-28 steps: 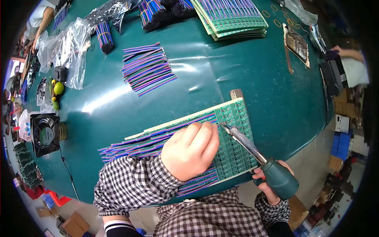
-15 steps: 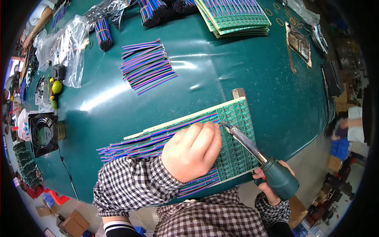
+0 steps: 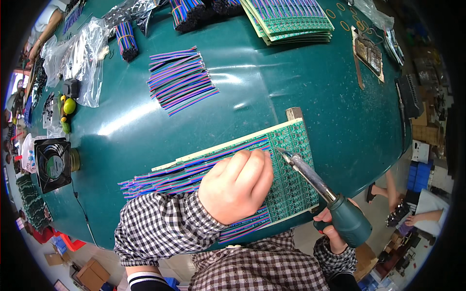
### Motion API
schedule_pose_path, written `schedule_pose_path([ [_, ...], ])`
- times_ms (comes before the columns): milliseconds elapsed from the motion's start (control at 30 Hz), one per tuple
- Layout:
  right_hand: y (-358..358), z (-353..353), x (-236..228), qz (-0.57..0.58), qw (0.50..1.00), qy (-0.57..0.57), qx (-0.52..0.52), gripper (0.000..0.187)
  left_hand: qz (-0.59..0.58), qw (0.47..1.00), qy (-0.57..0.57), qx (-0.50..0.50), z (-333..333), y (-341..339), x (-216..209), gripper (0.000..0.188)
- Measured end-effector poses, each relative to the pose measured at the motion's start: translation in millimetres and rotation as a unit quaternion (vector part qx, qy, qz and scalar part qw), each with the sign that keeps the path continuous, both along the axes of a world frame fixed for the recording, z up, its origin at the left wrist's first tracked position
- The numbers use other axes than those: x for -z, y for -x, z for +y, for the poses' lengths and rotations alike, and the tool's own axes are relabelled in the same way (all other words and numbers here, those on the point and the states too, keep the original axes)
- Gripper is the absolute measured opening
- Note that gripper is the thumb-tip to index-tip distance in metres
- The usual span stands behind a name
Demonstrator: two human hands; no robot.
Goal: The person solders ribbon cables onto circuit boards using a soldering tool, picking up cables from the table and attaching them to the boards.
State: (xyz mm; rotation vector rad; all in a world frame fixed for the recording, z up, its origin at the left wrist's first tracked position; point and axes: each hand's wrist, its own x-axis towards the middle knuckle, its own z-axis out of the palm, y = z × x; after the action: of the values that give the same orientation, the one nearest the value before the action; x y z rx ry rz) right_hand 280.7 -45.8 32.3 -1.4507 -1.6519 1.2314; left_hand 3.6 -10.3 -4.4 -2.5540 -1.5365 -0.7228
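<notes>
A green circuit board panel (image 3: 293, 182) lies at a slant in front of me, with rows of blue, red and black wires (image 3: 194, 164) running leftward off it. My left hand (image 3: 238, 184) rests over the wires, its fingers pinched at the edge of the bare part of the board; the wire ends between the fingertips are mostly hidden. My right hand (image 3: 335, 233) grips a soldering iron (image 3: 350, 220) with a thick green handle. The iron's tip is just right of my left fingertips, slightly above the board. A block (image 3: 293, 114) shows at the panel's far edge.
Loose cut wires (image 3: 182, 80) lie mid-table. Beyond are wire bundles (image 3: 126, 41) and a stack of wired panels (image 3: 291, 24). A small fan (image 3: 53, 165) stands left; a soot-stained tray (image 3: 369, 56) lies far right. Another person's arm (image 3: 424, 217) shows at right.
The soldering iron and my right hand have shifted slightly right, drawing the tip away from my left fingertips. My left hand stays put. At right, the other person has moved.
</notes>
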Motion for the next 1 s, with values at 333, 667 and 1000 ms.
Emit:
schedule_pose_path([
  [333, 0.8, -3.3, 1.8, -0.028, 1.000, -0.007, 0.007, 0.041, -0.005, 1.000, 0.007, -0.002, -1.6, 0.0, 0.3, 0.034],
  [667, 0.7, -2.4, 1.7, -0.038, 0.999, -0.021, -0.004, 0.041, -0.023, 1.000, -0.008, 0.003, -1.2, -0.3, 3.0, 0.032],
  [1000, -2.1, -3.6, 1.6, -0.040, 0.999, 0.003, -0.019, 0.040, -0.037, 0.999, -0.017, 0.006, -0.6, 0.2, 2.7, 0.028],
])
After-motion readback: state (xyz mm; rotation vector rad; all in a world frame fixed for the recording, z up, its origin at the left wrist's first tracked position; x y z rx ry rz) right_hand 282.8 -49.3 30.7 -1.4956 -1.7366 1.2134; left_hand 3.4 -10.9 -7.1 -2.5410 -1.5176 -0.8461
